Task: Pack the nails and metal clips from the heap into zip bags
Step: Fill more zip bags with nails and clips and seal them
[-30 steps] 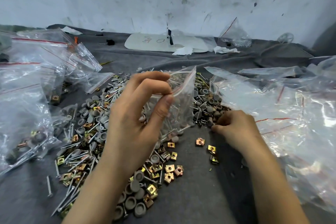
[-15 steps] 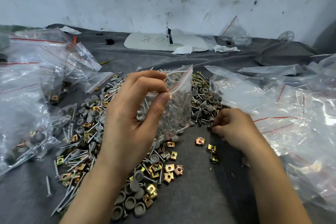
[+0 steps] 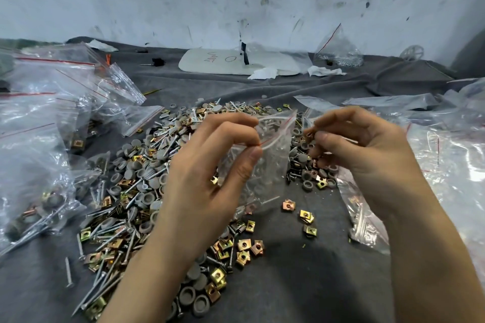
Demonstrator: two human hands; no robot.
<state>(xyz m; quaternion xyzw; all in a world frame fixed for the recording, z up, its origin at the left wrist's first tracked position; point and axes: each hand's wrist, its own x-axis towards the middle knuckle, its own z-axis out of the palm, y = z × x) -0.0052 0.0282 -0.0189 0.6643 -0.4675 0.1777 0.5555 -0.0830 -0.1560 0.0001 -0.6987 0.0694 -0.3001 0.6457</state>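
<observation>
Clear plastic zip bag [image 3: 273, 165], red seal line, is up over the heap [image 3: 147, 170] with its mouth open. Your left hand [image 3: 210, 183] holds it: the thumb and forefinger pinch the near lip at the red line, and the other fingers [image 3: 236, 123] curl on the far lip. The contents are blurry, at least a few nails. Grey caps are either inside or seen through it, can't tell.

Your right hand [image 3: 367, 155] is just beside the bag mouth, fingers [image 3: 333, 120] narrow, pinching a copper-coloured metal clip [image 3: 309, 134]. Whether there is more in the palm, can't tell.

The heap is nails, brass and copper square clips and grey round caps on the grey cloth [image 3: 301, 286] over the tabletop. A few loose clips [image 3: 305, 216] lie apart from it, near your right wrist.

- **Left:** filled zip bags [image 3: 39, 165] hold nails, clips and grey caps.
- **Right:** a pile of further bags [image 3: 446, 155]. One bag under your wrist [image 3: 367, 231] holds nails.
- **Back, by the wall:** a standing bag [image 3: 338, 52] with small silvery parts, beside a white board [image 3: 215, 63] with writing.

Half a second ago your right hand was low at the heap's right edge. Now it's raised to the bag mouth with the clip. Your left hand has the same grip in much the same spot.
</observation>
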